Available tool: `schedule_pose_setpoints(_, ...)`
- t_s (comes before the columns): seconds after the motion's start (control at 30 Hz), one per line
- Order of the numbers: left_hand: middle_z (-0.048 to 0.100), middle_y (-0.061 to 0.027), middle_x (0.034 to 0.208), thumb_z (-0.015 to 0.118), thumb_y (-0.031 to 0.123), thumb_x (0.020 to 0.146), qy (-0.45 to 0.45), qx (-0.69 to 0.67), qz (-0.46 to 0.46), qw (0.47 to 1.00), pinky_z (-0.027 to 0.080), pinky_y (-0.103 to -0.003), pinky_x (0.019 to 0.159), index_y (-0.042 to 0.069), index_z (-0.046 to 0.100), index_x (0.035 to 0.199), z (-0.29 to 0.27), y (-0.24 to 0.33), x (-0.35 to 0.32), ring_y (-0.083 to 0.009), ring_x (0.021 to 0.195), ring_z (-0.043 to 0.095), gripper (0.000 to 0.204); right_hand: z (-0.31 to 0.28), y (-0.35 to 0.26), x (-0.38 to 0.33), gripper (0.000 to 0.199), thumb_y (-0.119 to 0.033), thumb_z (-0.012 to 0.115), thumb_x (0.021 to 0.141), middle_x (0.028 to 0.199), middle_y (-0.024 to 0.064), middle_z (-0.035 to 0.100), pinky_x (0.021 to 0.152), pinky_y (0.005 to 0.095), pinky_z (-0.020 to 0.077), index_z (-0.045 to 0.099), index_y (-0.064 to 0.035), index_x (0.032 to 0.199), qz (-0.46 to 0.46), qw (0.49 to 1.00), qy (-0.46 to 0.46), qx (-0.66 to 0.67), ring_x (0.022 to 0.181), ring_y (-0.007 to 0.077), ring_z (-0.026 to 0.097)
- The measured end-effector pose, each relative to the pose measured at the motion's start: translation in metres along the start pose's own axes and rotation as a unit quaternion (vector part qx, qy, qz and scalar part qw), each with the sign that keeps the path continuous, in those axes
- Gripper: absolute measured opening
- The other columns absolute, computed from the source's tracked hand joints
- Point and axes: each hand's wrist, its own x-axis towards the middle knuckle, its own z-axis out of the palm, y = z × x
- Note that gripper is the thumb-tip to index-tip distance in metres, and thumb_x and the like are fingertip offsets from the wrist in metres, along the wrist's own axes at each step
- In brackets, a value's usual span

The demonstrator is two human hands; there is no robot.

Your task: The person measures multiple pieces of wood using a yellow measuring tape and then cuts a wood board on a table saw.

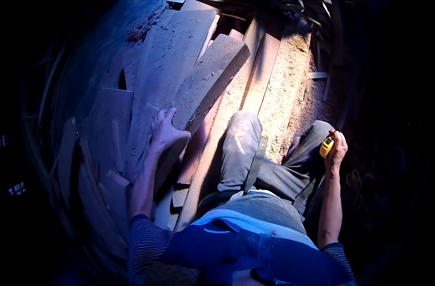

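Note:
My left hand [166,129] lies on the near part of a thick grey plank [209,66], its fingers spread and its thumb stretched toward the plank's right edge. The plank slants away to the far right across other boards. To the right, beside my knee, my right hand [339,148] is closed around a yellow and black tape measure [326,147]. No drawn-out blade shows clearly on it.
Wide boards [172,43] lie on the left and far side. Reddish timber [263,71] runs away beyond my knees, next to sawdust [286,81]. Shorter wood pieces [91,190] stand at the left. Wood scraps [317,75] lie far right. The outer areas are dark.

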Motion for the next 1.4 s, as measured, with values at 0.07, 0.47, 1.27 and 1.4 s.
schedule_pose_setpoints(0.07,0.051,-0.0242,0.142,0.088,0.038,0.062,-0.052,-0.163,0.040,0.984,0.037,-0.044,0.112,0.007,0.045,0.150,-0.021,0.007,0.037,-0.0359,0.133,0.049,0.102,0.001,-0.001,-0.001,0.023,-0.022,0.061,0.100,0.085,0.0009,0.063,0.075,0.0235,0.0459,0.069,-0.0010,0.093,-0.013,1.000,0.019,-0.015,0.078,0.0082,0.057)
schedule_pose_setpoints(0.47,0.038,-0.0291,0.153,0.084,0.054,0.073,-0.002,-0.098,-0.108,0.989,0.033,-0.047,0.117,0.000,0.030,0.155,0.005,-0.102,0.131,-0.0411,0.141,0.040,0.112,0.005,-0.018,-0.018,0.026,-0.026,0.056,0.103,0.079,0.0027,0.061,0.062,0.0240,0.0512,0.068,-0.0030,0.097,0.024,0.997,0.066,0.031,0.066,0.0105,0.060)
schedule_pose_setpoints(1.27,0.027,-0.0240,0.156,0.084,0.039,0.061,0.079,0.205,-0.087,0.972,0.030,-0.055,0.114,0.021,0.042,0.148,0.046,0.007,0.131,-0.0473,0.142,0.030,0.098,0.008,-0.006,-0.009,0.025,-0.023,0.058,0.102,0.082,0.0005,0.063,0.068,0.0223,0.0461,0.069,-0.0021,0.095,0.000,0.999,0.043,0.015,0.073,0.0070,0.057)
schedule_pose_setpoints(1.4,0.032,-0.0254,0.152,0.084,0.038,0.060,0.038,0.091,-0.062,0.993,0.034,-0.053,0.113,0.019,0.039,0.152,0.024,-0.007,0.126,-0.0453,0.139,0.035,0.105,0.005,-0.010,-0.008,0.025,-0.022,0.058,0.101,0.084,-0.0010,0.063,0.072,0.0224,0.0445,0.070,-0.0018,0.094,-0.005,0.999,0.037,0.017,0.076,0.0061,0.055)
